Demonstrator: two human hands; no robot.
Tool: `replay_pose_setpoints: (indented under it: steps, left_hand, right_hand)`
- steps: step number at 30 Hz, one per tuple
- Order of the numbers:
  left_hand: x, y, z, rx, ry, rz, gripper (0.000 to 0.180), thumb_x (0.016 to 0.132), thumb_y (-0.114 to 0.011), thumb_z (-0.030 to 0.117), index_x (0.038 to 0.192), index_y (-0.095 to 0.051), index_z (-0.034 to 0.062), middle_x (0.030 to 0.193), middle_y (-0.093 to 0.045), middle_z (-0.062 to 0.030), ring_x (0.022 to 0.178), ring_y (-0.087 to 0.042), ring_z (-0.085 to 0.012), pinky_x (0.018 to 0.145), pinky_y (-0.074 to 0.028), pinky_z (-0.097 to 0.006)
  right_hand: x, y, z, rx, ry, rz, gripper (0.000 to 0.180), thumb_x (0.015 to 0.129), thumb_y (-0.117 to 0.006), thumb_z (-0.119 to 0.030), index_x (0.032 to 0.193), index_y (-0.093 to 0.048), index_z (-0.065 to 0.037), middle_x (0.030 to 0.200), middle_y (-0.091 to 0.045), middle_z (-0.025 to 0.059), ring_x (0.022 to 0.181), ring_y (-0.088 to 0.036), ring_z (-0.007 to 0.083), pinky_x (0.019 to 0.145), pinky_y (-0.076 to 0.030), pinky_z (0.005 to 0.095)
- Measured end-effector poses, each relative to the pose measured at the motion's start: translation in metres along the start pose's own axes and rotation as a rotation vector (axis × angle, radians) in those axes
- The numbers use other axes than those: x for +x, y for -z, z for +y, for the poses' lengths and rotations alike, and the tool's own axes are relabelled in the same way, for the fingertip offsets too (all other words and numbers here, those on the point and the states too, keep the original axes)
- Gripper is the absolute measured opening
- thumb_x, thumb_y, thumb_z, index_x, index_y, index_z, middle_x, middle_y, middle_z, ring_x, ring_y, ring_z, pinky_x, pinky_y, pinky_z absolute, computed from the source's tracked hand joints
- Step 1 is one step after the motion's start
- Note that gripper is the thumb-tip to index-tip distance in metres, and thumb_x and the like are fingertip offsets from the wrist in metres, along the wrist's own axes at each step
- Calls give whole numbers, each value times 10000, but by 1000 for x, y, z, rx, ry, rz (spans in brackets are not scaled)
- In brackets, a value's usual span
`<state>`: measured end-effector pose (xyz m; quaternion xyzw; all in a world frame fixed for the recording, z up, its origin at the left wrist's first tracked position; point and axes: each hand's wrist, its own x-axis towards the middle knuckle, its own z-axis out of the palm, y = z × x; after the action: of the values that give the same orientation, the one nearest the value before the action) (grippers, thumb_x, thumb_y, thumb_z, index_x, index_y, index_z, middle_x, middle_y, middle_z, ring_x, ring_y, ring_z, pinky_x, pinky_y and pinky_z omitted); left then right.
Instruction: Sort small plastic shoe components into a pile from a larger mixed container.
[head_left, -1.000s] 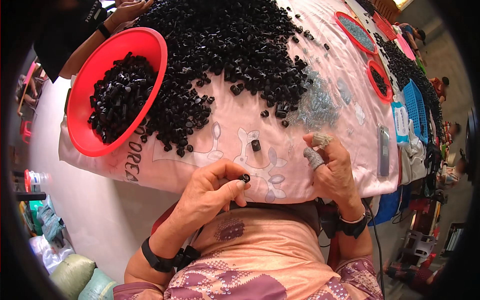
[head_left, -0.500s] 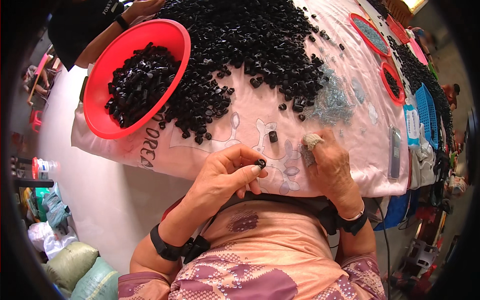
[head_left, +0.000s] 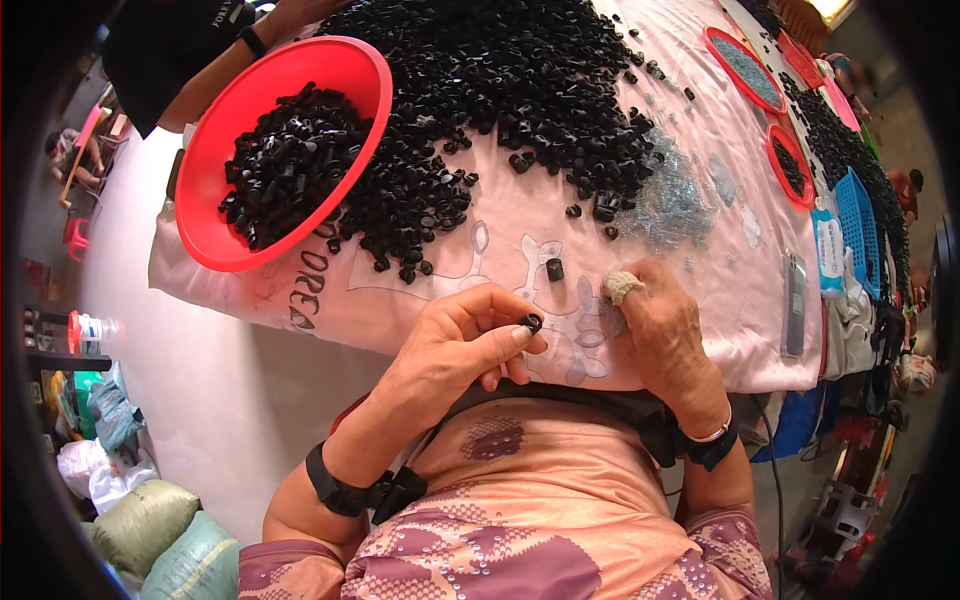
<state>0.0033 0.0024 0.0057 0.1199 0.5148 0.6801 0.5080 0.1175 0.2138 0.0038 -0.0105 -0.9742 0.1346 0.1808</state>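
My left hand (head_left: 450, 338) pinches a small black ring-shaped cap (head_left: 533, 322) between thumb and forefinger, just over the near edge of the cloth-covered table. The cap's round opening shows. To its right, my right hand (head_left: 662, 322) is held low over the cloth with curled fingers. Tan wrapping (head_left: 622, 287) covers one of its fingers. The fingertips are turned away, so what they hold, if anything, is hidden. A single black cap (head_left: 555, 269) stands on the cloth beyond and between my hands. Farther off spreads a large heap of black caps (head_left: 520, 85).
A red bowl (head_left: 335, 63) of black caps sits at the left. Small clear pieces (head_left: 672, 205) lie right of the heap. Two red trays, a phone (head_left: 793, 305) and a blue basket (head_left: 857, 235) line the right side. Another person's arm (head_left: 205, 90) reaches in at far left.
The whole view has shifted slightly. My left hand still pinches the cap, which is tilted a little differently. The grey patch under my right fingers is now mostly out of sight.
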Motion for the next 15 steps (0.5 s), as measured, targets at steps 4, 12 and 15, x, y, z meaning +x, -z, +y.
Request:
replay_pose_setpoints:
  steps: [4,12,15]
  left_hand:
    - [0,1,-2,-24,-2,-4,168,942,-610,103,1083,-615,12,955,-696,-118,726,-654,-115,561,-448,-183]
    - [0,0,-2,-43,11,-22,181,938,-621,108,1090,-615,10,966,-702,-117,737,-653,-107,561,-452,-181]
    - [0,-4,-3,85,18,-17,199,935,-631,124,1097,-618,9,970,-703,-97,739,-645,-96,568,-452,-182]
  right_hand:
    - [-1,-1,0,-46,12,-25,171,690,-673,28,844,-625,-30,903,-575,115,777,-615,289,622,-514,378]
    - [-5,7,-5,640,-297,-82,227,801,-708,30,1018,-659,-15,893,-609,45,773,-631,137,661,-510,269]
    - [-9,1,-17,1181,-500,-12,172,864,-702,0,1030,-658,0,949,-643,11,862,-610,70,741,-498,222]
